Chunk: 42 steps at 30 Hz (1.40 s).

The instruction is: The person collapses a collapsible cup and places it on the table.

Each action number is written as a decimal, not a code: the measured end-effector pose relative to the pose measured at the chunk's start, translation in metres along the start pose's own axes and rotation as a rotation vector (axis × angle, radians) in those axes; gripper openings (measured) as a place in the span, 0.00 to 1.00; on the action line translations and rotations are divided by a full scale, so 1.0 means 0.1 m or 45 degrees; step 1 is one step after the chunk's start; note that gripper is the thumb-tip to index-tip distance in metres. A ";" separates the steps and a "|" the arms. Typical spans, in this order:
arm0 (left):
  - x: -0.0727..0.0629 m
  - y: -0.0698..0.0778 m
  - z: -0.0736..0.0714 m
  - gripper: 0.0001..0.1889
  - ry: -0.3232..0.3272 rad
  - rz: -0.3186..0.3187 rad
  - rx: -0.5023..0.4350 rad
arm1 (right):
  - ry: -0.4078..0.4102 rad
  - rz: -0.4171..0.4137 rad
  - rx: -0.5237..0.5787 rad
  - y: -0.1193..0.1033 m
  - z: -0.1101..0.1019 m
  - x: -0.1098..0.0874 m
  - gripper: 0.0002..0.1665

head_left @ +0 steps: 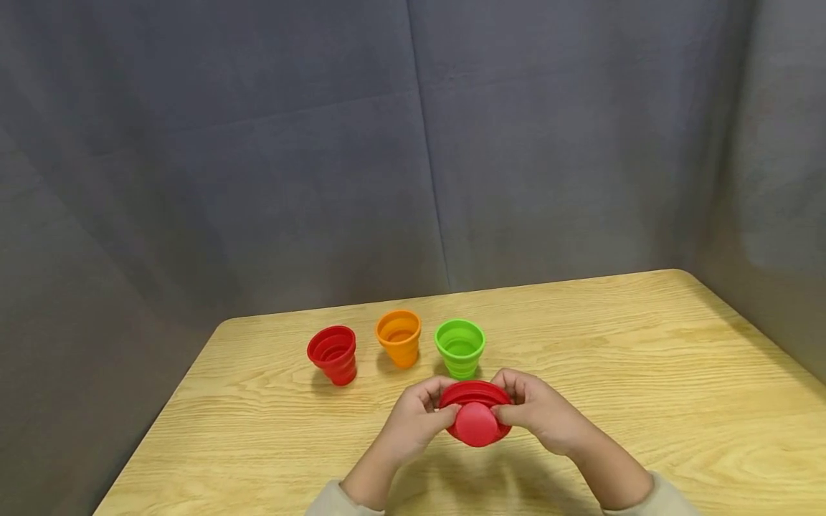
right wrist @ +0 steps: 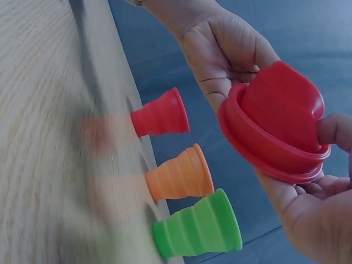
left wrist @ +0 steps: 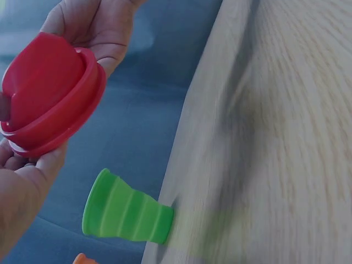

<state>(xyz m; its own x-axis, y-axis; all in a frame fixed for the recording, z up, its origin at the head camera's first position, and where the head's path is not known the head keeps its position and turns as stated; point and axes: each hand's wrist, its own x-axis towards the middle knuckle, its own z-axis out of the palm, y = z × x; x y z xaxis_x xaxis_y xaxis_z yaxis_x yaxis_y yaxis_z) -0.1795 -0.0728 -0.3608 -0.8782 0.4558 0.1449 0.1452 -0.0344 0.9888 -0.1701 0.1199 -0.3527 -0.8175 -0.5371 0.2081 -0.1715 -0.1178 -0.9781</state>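
Pinching a squashed, rubbery-looking red cup [head_left: 476, 421] in our left grip [head_left: 416, 421] and right grip [head_left: 540, 414], we hold it above the wood-grained surface [head_left: 258, 423], nearer us than the ribbed, tapering green cup [head_left: 460, 349].

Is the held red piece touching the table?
No: left hand and right hand hold the red piece; wrist views show it above the table.

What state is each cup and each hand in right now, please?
Standing red cup: expanded, upright on the table, empty
Orange cup: expanded, upright, empty
Green cup: expanded, upright, empty
Held red cup: partly collapsed, off the table
Left hand: gripping held red cup
Right hand: gripping held red cup
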 end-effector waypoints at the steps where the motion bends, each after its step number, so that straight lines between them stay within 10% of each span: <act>1: 0.00 0.00 0.00 0.13 0.012 0.011 0.033 | -0.005 -0.010 0.000 0.01 -0.01 0.00 0.09; 9: -0.01 0.00 -0.01 0.12 0.075 0.093 0.187 | -0.261 -0.121 0.277 0.11 -0.09 -0.04 0.17; 19: 0.00 -0.02 0.01 0.12 0.066 0.072 0.111 | -0.272 -0.150 0.350 0.16 -0.09 -0.07 0.16; 29: 0.02 -0.04 0.05 0.12 0.102 0.029 0.055 | -0.093 -0.148 0.243 0.18 -0.02 -0.06 0.14; 37: -0.01 -0.06 0.00 0.21 -0.097 -0.107 -0.366 | 0.118 -0.036 0.077 0.09 0.04 -0.07 0.14; 42: -0.01 -0.08 0.03 0.22 -0.069 -0.122 -0.397 | 0.212 0.000 0.050 0.06 0.07 -0.08 0.14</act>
<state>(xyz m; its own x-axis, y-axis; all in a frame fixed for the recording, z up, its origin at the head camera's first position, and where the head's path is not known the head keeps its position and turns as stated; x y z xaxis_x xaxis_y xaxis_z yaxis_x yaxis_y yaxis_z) -0.1784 -0.0706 -0.3691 -0.8542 0.5168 0.0572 -0.0905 -0.2560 0.9624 -0.1609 0.1178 -0.3599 -0.8979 -0.3914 0.2016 -0.1530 -0.1520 -0.9765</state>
